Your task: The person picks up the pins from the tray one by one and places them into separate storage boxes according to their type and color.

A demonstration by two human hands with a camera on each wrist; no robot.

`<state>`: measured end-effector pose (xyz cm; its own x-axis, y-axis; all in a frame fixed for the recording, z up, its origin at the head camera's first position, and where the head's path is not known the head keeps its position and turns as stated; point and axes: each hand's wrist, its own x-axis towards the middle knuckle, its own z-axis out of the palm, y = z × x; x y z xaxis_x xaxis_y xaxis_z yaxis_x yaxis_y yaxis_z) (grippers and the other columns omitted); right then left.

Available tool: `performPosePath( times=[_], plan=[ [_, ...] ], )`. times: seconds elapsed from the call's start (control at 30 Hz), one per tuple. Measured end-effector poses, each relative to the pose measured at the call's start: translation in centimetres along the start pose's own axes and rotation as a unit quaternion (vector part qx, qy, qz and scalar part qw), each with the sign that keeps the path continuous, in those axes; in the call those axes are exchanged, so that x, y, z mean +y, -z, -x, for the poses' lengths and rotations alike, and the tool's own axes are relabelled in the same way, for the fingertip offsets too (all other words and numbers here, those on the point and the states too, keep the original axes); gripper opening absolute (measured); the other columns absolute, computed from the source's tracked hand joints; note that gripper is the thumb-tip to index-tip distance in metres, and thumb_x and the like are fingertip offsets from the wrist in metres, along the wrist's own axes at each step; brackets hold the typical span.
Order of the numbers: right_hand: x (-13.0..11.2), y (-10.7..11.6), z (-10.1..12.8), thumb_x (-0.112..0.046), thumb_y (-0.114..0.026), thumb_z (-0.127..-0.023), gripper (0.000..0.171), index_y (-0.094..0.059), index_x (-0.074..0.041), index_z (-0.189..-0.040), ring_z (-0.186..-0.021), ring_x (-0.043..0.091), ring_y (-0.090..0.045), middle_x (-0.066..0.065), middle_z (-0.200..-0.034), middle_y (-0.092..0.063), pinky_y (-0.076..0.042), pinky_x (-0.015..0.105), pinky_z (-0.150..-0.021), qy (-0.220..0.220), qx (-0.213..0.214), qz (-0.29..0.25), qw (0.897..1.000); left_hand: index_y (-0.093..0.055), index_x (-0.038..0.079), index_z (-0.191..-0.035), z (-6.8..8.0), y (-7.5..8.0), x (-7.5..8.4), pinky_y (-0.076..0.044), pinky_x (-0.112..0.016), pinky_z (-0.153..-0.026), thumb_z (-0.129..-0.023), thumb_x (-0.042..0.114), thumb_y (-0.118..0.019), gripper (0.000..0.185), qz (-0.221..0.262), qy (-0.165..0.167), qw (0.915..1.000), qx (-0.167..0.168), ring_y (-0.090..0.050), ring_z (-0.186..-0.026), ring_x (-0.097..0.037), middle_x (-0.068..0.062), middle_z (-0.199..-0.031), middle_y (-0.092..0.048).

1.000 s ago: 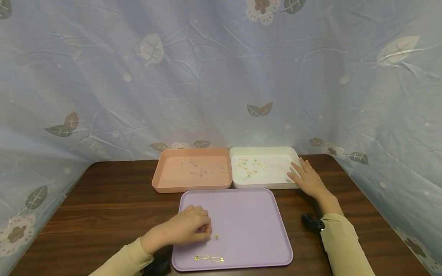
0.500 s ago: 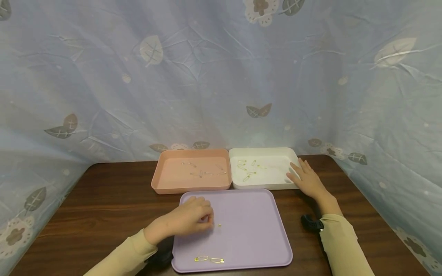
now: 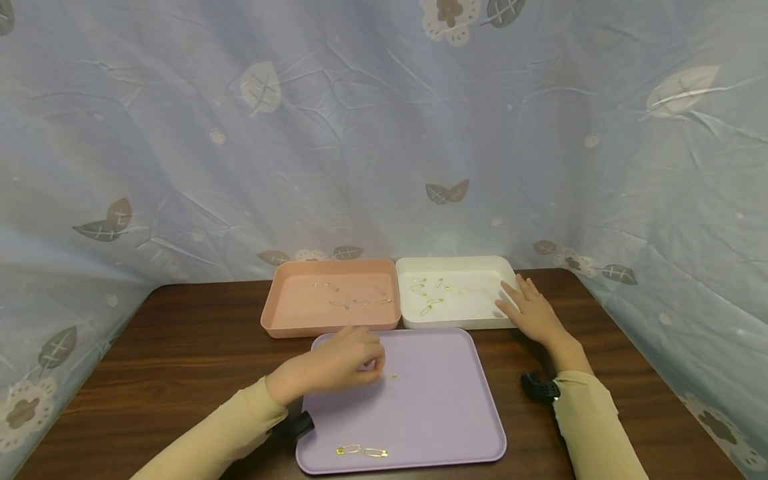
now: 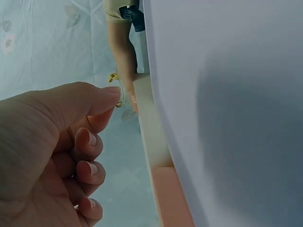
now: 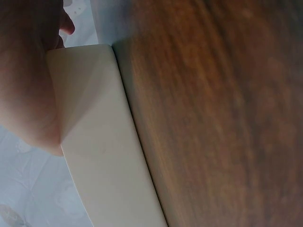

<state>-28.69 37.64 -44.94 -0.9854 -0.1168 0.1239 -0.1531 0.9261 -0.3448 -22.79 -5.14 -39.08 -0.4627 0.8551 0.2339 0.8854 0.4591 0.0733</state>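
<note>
Above the purple tray (image 3: 432, 413), my left hand (image 3: 345, 360) pinches a gold safety pin (image 4: 113, 78) between thumb and forefinger, its other fingers curled in. The pin's gold end pokes out past the fingertips. Two more gold safety pins (image 3: 362, 451) lie end to end near the tray's front edge. My right hand (image 3: 534, 313) rests with fingers spread on the right rim of the white tray (image 3: 480, 303). Inside that tray, several gold safety pins (image 3: 435, 302) are scattered toward its left half.
Left of the white tray stands a pink tray (image 3: 294, 313) with several silver safety pins (image 3: 347, 303) in it. All three trays sit close together on a dark wooden table (image 3: 180, 360). A patterned cloth (image 3: 336, 133) hangs behind the table.
My left hand has lifted the gold safety pin from the purple tray and moved it forward and slightly right. The right hand stays at the white tray's rim.
</note>
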Motion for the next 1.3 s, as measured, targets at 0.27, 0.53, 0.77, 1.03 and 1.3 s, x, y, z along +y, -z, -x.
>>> performPosePath(
  times=[0.27, 0.53, 0.77, 1.03, 1.3],
  plan=[
    [-0.3, 0.2, 0.0, -0.05, -0.039, -0.101, 0.068, -0.03, -0.006, -0.152, -0.146, 0.051, -0.008, 0.031, -0.159, -0.011, -0.011, 0.07, -0.113, 0.002, 0.0, 0.004, 1.0, -0.061, 0.027, -0.079, -2.4, 0.5, -0.2, -0.037, -0.027, -0.075, -0.087, 0.027, -0.068, 0.011, -0.012, -0.007, 0.9999, 0.005, -0.046, -0.077, -0.007, 0.012, -0.078, -0.051],
    [-0.5, 0.2, 0.2, -0.051, -0.038, -0.101, 0.067, -0.03, -0.008, -0.152, -0.147, 0.05, -0.009, 0.03, -0.159, -0.011, -0.011, 0.07, -0.113, -0.002, -0.003, 0.013, 1.0, -0.063, 0.024, -0.081, -5.1, 1.0, -0.4, -0.039, -0.025, -0.072, -0.089, 0.03, -0.069, 0.011, -0.031, -0.029, 0.9988, 0.026, -0.048, -0.073, -0.007, 0.01, -0.077, -0.053],
    [-0.5, 0.2, 0.2, -0.053, -0.035, -0.101, 0.068, -0.029, -0.01, -0.153, -0.148, 0.048, -0.006, 0.028, -0.16, -0.01, -0.009, 0.07, -0.113, -0.006, -0.012, 0.022, 1.0, -0.066, 0.022, -0.083, -7.3, 0.9, -0.8, -0.038, -0.023, -0.069, -0.09, 0.025, -0.067, 0.008, -0.034, -0.033, 0.9983, 0.035, -0.046, -0.073, -0.007, 0.008, -0.076, -0.053],
    [-0.5, 0.2, 0.2, -0.054, -0.033, -0.101, 0.068, -0.028, -0.01, -0.153, -0.148, 0.048, -0.006, 0.028, -0.16, -0.01, -0.009, 0.07, -0.114, -0.006, -0.015, 0.035, 0.999, -0.066, 0.023, -0.087, -9.7, 0.5, -1.0, -0.038, -0.025, -0.072, -0.092, 0.029, -0.064, 0.007, -0.059, -0.03, 0.9973, 0.033, -0.049, -0.078, -0.01, 0.008, -0.081, -0.056],
    [-0.8, 0.5, 0.3, -0.053, -0.034, -0.102, 0.067, -0.029, -0.01, -0.153, -0.148, 0.048, -0.006, 0.027, -0.16, -0.01, -0.009, 0.07, -0.114, -0.008, -0.015, 0.035, 0.999, -0.065, 0.024, -0.088, -12.1, -0.1, -1.5, -0.032, -0.025, -0.073, -0.093, 0.032, -0.064, 0.01, -0.04, -0.006, 0.9986, 0.033, -0.049, -0.081, -0.01, 0.009, -0.082, -0.054]
  ],
)
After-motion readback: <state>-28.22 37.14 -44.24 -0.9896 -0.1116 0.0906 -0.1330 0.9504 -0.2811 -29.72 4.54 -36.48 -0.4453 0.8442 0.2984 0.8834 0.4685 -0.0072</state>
